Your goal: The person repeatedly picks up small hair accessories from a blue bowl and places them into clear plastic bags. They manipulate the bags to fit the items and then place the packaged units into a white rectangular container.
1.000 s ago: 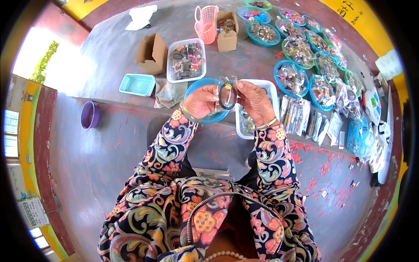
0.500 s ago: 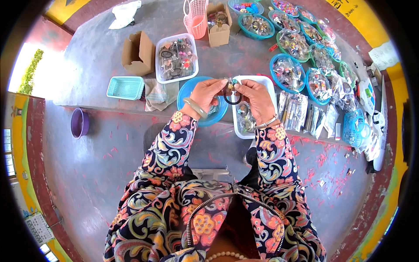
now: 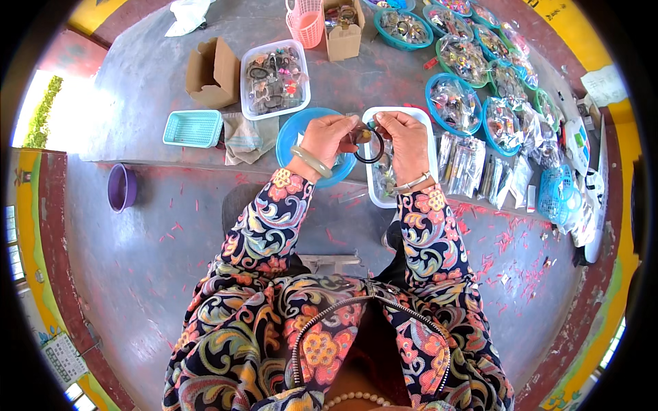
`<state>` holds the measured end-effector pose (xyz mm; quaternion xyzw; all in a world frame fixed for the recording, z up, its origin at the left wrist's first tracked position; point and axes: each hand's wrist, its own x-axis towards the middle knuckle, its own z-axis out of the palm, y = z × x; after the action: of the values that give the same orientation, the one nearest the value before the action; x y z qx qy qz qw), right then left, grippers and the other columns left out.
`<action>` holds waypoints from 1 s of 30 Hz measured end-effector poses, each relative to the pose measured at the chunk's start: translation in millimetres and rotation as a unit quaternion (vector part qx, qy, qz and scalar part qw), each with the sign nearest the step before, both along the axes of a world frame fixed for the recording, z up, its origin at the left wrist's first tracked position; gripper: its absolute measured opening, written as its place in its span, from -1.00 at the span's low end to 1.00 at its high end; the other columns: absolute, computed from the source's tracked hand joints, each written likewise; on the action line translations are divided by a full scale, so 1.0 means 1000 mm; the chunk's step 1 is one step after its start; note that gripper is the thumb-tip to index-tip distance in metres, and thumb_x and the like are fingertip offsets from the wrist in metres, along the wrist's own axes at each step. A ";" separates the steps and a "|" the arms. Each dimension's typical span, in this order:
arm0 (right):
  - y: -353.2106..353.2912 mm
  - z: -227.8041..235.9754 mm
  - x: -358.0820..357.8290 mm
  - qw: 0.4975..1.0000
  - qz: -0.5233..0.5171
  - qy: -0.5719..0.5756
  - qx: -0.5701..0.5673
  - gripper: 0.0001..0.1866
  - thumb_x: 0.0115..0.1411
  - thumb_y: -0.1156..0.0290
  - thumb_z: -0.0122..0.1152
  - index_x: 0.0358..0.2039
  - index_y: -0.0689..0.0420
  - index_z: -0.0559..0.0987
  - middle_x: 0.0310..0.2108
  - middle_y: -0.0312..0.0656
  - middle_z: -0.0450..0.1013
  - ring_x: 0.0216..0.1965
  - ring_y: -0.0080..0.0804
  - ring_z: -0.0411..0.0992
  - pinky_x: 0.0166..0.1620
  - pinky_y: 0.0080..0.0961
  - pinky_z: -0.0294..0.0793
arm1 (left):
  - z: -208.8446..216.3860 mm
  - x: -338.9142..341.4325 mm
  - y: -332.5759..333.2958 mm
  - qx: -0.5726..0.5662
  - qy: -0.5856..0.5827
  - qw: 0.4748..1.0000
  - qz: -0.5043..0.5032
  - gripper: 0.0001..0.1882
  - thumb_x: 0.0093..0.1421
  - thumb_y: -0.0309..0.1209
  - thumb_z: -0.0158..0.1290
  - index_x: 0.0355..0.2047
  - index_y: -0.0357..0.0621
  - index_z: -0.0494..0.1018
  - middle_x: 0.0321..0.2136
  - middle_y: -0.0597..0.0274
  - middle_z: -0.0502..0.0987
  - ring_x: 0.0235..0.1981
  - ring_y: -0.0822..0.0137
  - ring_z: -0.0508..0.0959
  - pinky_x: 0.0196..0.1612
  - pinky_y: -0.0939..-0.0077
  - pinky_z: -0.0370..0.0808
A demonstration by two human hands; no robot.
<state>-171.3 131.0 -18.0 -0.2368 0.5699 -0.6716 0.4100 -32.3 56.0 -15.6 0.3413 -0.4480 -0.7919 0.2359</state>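
Over the gap between a blue round basin (image 3: 290,134) and a white tray (image 3: 373,188), both my hands pinch one black hair tie (image 3: 371,162). Its elastic ring hangs below my fingertips, with small beads or an ornament at its top; a brownish, see-through bit beside it is too small to make out. My left hand (image 3: 325,142), with a pale bangle on the wrist, is closed at the ornament's left side. From the right, my right hand (image 3: 410,145) grips the top of the ring between thumb and forefinger. Bagged pieces (image 3: 382,168) lie in the white tray, partly hidden by my hand.
Behind stand a white tub (image 3: 306,98) of hair ties, cardboard boxes (image 3: 212,74) and a pink basket (image 3: 305,29). A turquoise basket (image 3: 192,129) and folded cloth (image 3: 245,139) lie left. Several basins (image 3: 449,127) and bagged bundles (image 3: 462,168) fill the right. A purple bucket (image 3: 122,187) stands lower left.
My hands have drawn slightly apart, and the black ring shows more openly between them. The things on the table sit a little higher in the picture.
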 end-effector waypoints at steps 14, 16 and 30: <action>-0.002 -0.007 -0.008 0.996 0.028 -0.080 0.041 -0.85 0.05 0.47 0.07 -0.34 0.18 0.50 -0.46 -0.34 0.43 -0.47 -0.64 0.35 -0.44 -0.72 0.29 | -0.001 0.003 -0.006 0.102 -0.011 0.992 -0.067 -0.80 0.16 -0.30 -0.04 -0.41 -0.18 0.44 -0.56 0.33 0.49 -0.74 0.65 0.23 -0.75 0.78 0.03; -0.003 -0.006 -0.010 0.998 0.038 0.051 0.015 -0.76 0.00 0.53 0.05 -0.25 0.16 0.48 -0.38 -0.29 0.44 -0.39 -0.59 0.37 -0.38 -0.69 0.32 | -0.002 0.005 -0.011 0.133 0.003 0.990 -0.038 -0.81 0.16 -0.30 -0.05 -0.42 -0.17 0.44 -0.56 0.33 0.49 -0.73 0.63 0.26 -0.75 0.78 0.03; -0.001 -0.001 -0.014 0.992 0.111 0.018 0.050 -0.84 0.02 0.43 0.19 -0.34 0.13 0.55 -0.47 -0.35 0.46 -0.48 -0.68 0.36 -0.42 -0.75 0.28 | -0.001 0.011 -0.020 -0.049 -0.115 0.990 0.071 -0.62 0.11 -0.07 -0.02 -0.51 -0.17 0.44 -0.68 0.27 0.44 -0.67 0.52 0.41 -0.75 0.76 0.14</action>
<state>-185.3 130.1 -19.4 -0.2897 0.5802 -0.5886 0.4827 -21.5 36.0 -16.7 0.4492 -0.4850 -0.7057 0.2549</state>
